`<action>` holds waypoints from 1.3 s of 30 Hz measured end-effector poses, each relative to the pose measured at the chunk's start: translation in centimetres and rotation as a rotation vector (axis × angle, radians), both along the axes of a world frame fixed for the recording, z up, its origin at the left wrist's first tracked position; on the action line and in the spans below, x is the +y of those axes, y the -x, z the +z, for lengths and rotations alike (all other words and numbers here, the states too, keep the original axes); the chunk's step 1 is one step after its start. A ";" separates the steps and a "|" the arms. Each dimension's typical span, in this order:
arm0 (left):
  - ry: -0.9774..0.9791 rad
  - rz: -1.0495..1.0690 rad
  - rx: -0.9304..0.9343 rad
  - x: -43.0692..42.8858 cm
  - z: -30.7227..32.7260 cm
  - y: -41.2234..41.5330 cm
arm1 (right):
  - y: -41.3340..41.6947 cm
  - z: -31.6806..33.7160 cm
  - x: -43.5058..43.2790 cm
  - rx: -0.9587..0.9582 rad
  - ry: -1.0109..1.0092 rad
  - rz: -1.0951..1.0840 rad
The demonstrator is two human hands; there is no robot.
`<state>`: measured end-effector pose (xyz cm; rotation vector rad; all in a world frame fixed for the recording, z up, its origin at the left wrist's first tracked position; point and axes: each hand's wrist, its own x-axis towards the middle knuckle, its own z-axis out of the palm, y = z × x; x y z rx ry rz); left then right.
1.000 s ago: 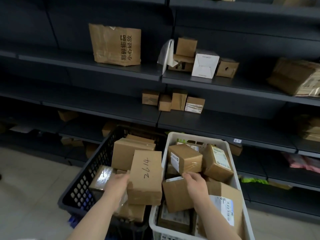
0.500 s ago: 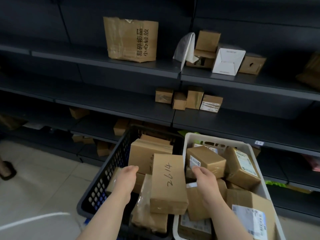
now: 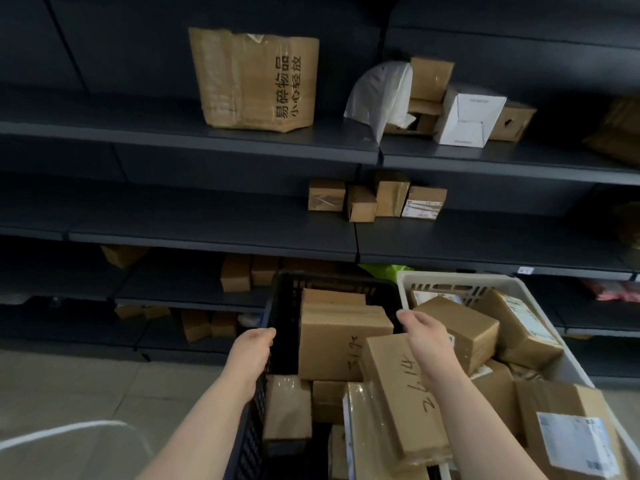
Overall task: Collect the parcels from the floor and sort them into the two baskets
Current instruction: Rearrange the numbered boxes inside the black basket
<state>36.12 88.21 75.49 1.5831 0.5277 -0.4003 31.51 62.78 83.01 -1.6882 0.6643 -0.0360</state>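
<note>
A black basket point(image 3: 329, 277) and a white basket point(image 3: 450, 278) stand side by side in front of me, both piled with brown cardboard parcels. The parcel marked 2614 point(image 3: 391, 382) lies tilted in the black basket, against the edge shared with the white one, and no hand holds it. My left hand point(image 3: 254, 355) curls over the black basket's left rim. Over that shared edge, above the parcel, my right hand point(image 3: 426, 341) is stretched with relaxed fingers and holds nothing. A larger brown box point(image 3: 332, 344) with handwriting sits behind the 2614 parcel.
Dark shelving point(image 3: 194, 143) fills the wall behind the baskets. It carries a big taped brown parcel point(image 3: 254, 79), a white box point(image 3: 467, 119) and a row of small boxes point(image 3: 374, 199). Pale tiled floor point(image 3: 69, 379) lies to the left, with a white curved edge point(image 3: 69, 433) at the bottom left.
Both hands let go of the 2614 parcel, which now lies in the black basket. My left hand moved out to the basket's left rim, my right hand rose; the view shifted left.
</note>
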 end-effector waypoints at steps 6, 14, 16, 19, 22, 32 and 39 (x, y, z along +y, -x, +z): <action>0.052 -0.079 0.129 0.3 -1.4 0.0 | 1.1 -1.1 1.4 0.080 0.028 -0.028; 0.073 -0.139 0.192 0.0 -2.5 1.0 | 2.8 -2.4 4.8 0.115 0.105 0.161; 0.067 -0.158 0.196 0.4 -3.0 1.4 | 3.0 -2.9 6.1 0.122 0.115 0.247; 0.032 -0.184 0.234 0.9 -3.9 2.0 | 3.2 -4.2 7.6 0.162 0.102 0.302; -0.019 -0.232 0.264 1.2 -6.3 2.4 | 3.5 -5.6 8.6 0.226 0.032 0.299; -0.114 -0.313 0.351 0.9 -8.2 4.4 | 4.0 -10.4 9.8 0.458 -0.064 0.298; -0.139 -0.362 0.371 -0.2 -9.2 5.8 | 3.6 -12.0 11.4 0.555 -0.085 0.338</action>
